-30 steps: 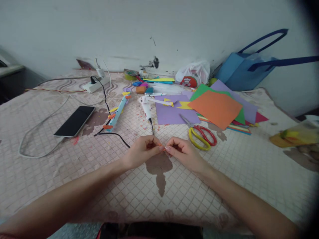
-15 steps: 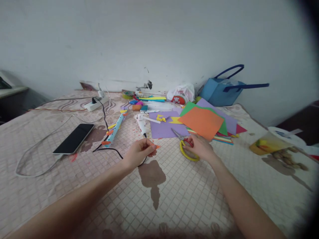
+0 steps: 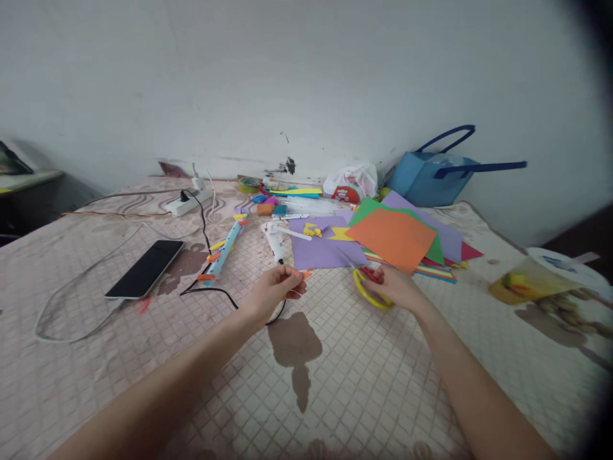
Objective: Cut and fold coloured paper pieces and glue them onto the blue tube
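Observation:
My left hand is closed in a pinch on a small orange piece, of which only a tip shows past the fingertips. My right hand grips scissors by their red and yellow handle, and the blurred blades point away from me towards purple sheets. Just beyond my left hand lies a white hot glue gun, its black cord passing under that wrist. Further left rests a light blue strip with orange and yellow pieces along its edges.
A pile topped by an orange sheet lies beyond my right hand. On the left are a phone on a cable and a power strip. A blue bag stands by the wall. To the right is a plastic cup of yellow contents.
The whole view has shifted slightly to the left, so everything sits a bit further right. The scissors have moved slightly with my right hand; my left hand keeps its pinch.

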A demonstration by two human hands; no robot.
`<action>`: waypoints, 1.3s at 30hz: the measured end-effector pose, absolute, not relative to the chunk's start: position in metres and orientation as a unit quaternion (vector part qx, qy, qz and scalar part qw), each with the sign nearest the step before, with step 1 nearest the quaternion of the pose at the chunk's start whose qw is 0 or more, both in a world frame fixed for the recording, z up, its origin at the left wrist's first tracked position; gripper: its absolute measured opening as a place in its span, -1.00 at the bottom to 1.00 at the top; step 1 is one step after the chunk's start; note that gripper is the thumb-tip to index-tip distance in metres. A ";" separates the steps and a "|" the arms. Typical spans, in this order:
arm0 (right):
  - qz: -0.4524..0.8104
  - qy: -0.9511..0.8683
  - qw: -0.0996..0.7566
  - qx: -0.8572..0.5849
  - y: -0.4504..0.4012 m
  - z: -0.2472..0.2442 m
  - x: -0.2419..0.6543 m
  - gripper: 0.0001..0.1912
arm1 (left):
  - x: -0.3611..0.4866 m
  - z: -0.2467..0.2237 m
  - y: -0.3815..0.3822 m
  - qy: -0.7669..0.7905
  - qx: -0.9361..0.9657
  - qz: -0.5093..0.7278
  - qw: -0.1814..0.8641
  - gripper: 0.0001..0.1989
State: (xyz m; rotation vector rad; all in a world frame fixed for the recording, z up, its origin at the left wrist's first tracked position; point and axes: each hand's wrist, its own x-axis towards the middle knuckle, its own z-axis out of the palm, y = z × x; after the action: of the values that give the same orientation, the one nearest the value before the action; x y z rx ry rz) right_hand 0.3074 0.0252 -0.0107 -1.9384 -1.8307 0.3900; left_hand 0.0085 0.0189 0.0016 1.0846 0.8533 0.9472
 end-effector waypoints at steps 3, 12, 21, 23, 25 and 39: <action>0.335 -0.598 0.341 -0.643 0.023 -0.001 0.304 -0.61 | 0.006 0.002 0.017 0.386 0.469 0.419 0.675 -0.65; 0.558 -0.457 0.533 -0.442 -0.010 -0.004 0.207 -0.64 | 0.018 0.004 0.002 0.381 0.556 0.395 0.625 -0.70; 0.538 -0.488 0.521 -0.448 -0.020 -0.012 0.184 -0.68 | 0.021 -0.006 -0.001 0.410 0.665 0.393 0.485 -0.81; 0.528 -0.496 0.518 -0.455 -0.019 -0.013 0.184 -0.69 | 0.021 -0.007 -0.001 0.419 0.670 0.386 0.477 -0.81; 0.529 -0.496 0.514 -0.458 -0.019 -0.014 0.184 -0.68 | 0.020 -0.007 -0.001 0.420 0.672 0.376 0.480 -0.82; 0.489 -0.604 0.410 -0.478 -0.035 0.001 0.186 -0.74 | 0.010 0.013 0.008 0.378 0.439 0.464 0.670 -0.70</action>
State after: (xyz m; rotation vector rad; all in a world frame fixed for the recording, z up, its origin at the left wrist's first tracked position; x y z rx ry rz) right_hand 0.1856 -0.0348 0.0009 -1.2040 -1.5202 1.2321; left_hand 0.0095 0.0083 0.0132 0.9891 0.8523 1.0458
